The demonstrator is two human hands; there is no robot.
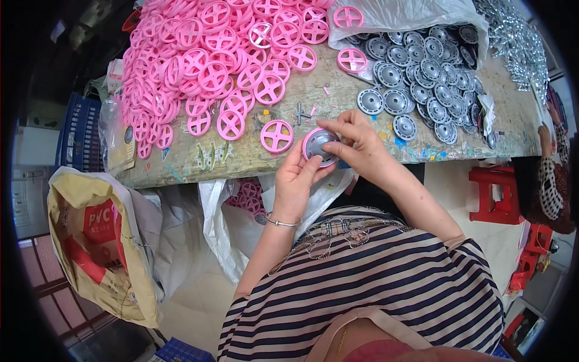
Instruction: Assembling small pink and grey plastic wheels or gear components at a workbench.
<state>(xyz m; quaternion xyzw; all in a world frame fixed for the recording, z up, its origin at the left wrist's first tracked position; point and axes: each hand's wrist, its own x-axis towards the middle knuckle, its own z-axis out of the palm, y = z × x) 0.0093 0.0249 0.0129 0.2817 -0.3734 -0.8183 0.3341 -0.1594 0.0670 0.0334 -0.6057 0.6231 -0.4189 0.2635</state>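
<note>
My left hand point(294, 180) grips a pink plastic wheel point(306, 143) from below, thumb on its near edge. A grey hubcap disc point(316, 145) lies within the pink rim, facing up. My right hand point(360, 145) closes on it from the right, thumb against the disc and forefinger at the far edge. Just left of my hands a single pink spoked wheel point(277, 136) rests on the table. Beyond it spreads a large heap of pink wheels point(211, 60). Grey hubcaps point(431, 78) are heaped to the right, some spilling from a white plastic sack point(416, 15).
Small scraps litter the worn table point(338, 78). Silvery pieces point(512, 42) are piled at the far right. A paper sack point(145, 265) stands at lower left, and an open white bag point(214, 205) hangs below the edge. Red stools point(494, 187) and another person point(552, 175) are at right.
</note>
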